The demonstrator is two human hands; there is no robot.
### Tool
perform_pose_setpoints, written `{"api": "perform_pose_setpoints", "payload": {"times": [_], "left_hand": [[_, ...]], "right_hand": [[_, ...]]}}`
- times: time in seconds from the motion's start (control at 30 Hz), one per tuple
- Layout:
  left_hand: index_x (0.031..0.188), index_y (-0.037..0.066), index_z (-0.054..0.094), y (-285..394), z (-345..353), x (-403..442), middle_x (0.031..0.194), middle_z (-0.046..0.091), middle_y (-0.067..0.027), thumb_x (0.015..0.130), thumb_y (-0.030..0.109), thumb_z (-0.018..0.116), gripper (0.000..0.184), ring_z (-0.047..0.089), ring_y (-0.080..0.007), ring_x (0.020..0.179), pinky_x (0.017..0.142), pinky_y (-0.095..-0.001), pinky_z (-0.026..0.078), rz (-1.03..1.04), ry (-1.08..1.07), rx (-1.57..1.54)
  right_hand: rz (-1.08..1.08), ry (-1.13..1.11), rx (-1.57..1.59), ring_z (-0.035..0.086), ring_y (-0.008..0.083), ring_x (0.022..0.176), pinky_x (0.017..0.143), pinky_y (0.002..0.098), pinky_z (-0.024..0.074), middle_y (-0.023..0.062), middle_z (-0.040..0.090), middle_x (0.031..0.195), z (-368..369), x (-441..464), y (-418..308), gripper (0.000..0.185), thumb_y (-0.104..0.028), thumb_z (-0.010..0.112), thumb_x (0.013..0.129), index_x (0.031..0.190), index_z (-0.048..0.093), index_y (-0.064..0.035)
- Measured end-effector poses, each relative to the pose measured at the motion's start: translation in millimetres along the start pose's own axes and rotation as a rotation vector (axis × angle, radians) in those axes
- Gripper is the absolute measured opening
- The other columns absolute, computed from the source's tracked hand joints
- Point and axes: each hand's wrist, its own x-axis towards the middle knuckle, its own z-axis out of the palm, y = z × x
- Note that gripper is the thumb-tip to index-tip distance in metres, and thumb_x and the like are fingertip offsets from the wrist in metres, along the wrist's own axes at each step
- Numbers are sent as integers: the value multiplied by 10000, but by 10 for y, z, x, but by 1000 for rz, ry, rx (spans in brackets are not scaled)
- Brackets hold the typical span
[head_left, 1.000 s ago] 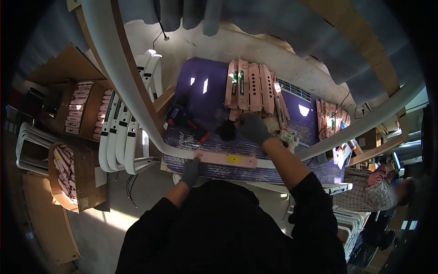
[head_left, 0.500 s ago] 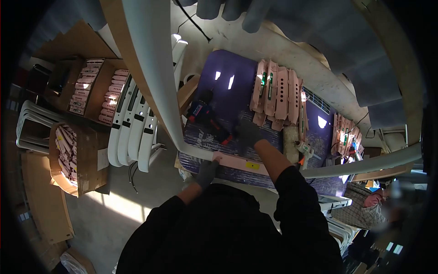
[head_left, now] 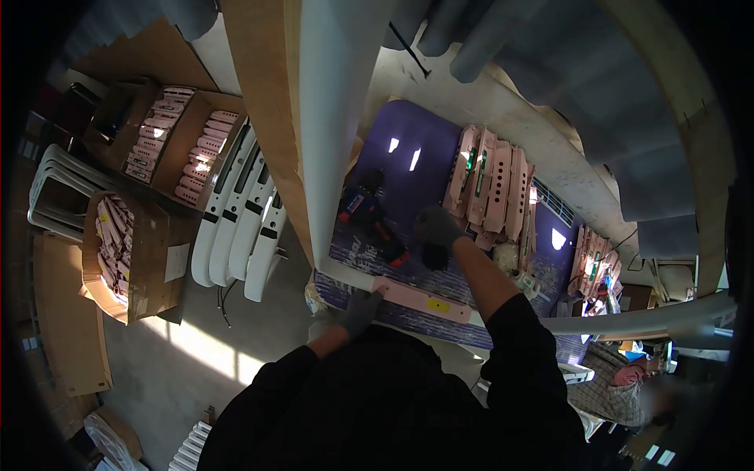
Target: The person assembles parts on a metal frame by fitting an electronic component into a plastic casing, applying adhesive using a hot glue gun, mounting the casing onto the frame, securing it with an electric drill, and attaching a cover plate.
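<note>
A long pink plastic strip [head_left: 420, 301] with a yellow label lies along a white curved frame [head_left: 345, 273] at the near edge of the purple-topped table [head_left: 408, 129]. My gloved left hand [head_left: 361, 309] grips the strip's left end against the frame. Above the tabletop, my gloved right hand [head_left: 437, 228] is held with its fingers curled; what they hold, if anything, is hidden. A dark shadow falls just below it. Left of that hand lies a cordless drill [head_left: 371, 224], blue and black with a red-and-black base.
Pink perforated strips [head_left: 496, 184], some with green boards, are stacked on the table, with more [head_left: 593, 255] farther right. Cartons of pink parts [head_left: 169, 235] and white curved frames [head_left: 239, 216] stand to the left. Another person [head_left: 620, 385] is at lower right.
The view has shifted, so the table sits slightly lower and further right. My right hand, blurred before, now shows curled fingers beside the stacked strips. My left hand keeps its place at the strip's end.
</note>
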Motion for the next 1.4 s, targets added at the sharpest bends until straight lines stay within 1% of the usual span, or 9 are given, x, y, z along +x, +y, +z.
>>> {"api": "perform_pose_setpoints", "payload": {"times": [0.13,0.37,0.57,0.63,0.93,1.1,1.17,1.23,1.4], "left_hand": [[940,-33,643,182,12,-93,772,644,-59,956,326,595,363,639,-136,671,586,-293,512,17,-1,98],[1115,-54,592,-200,-51,66,864,667,-109,962,296,586,382,669,-178,702,619,-310,551,-80,-66,-12],[1047,-45,633,173,7,-104,822,666,-64,961,306,589,364,645,-133,691,594,-294,518,-65,-40,-37],[1026,-45,641,260,13,-143,812,665,-57,960,307,590,362,639,-124,689,592,-290,511,-70,-30,-15],[1035,-19,650,126,-4,-73,804,663,-60,955,298,599,331,634,-129,689,594,-286,514,-72,1,39],[1063,-26,638,-43,38,-41,839,678,-88,938,292,620,342,656,-158,760,646,-315,524,-150,24,5],[1055,-26,650,-145,39,0,821,697,-139,908,385,638,437,676,-202,757,675,-368,523,170,191,287],[1067,-25,648,-153,33,2,832,699,-146,901,391,644,448,678,-211,784,692,-371,520,41,128,158],[1054,-27,656,-34,3,-33,859,689,-96,916,308,638,363,647,-148,744,654,-311,505,116,82,214]], "right_hand": [[234,145,233,684,340,859,803,404,537,211,690,887,104,154,95,217,-221,643,764,837,725,-34],[94,332,273,681,362,841,796,409,537,201,697,877,168,256,148,200,-175,612,792,876,731,-39],[200,179,-204,661,362,933,829,420,520,222,686,981,264,324,196,241,-164,627,782,947,720,-15],[74,486,42,687,320,851,791,400,527,200,703,928,316,324,203,210,-157,647,800,924,716,-2],[292,524,1577,647,162,772,701,291,494,82,688,875,431,1152,-40,198,-158,626,898,1017,695,-15],[-184,780,266,628,171,756,692,289,493,74,678,885,1337,2136,932,132,-112,692,848,955,699,-33],[-263,847,135,625,174,764,693,293,493,73,677,883,1225,2479,910,138,-99,721,824,945,698,-36],[331,742,1112,631,171,784,688,290,498,70,680,886,1134,2203,610,187,-99,767,780,942,698,-36],[406,699,1151,639,172,768,686,293,514,73,680,873,947,2185,437,255,-116,797,753,964,691,-20]]}}
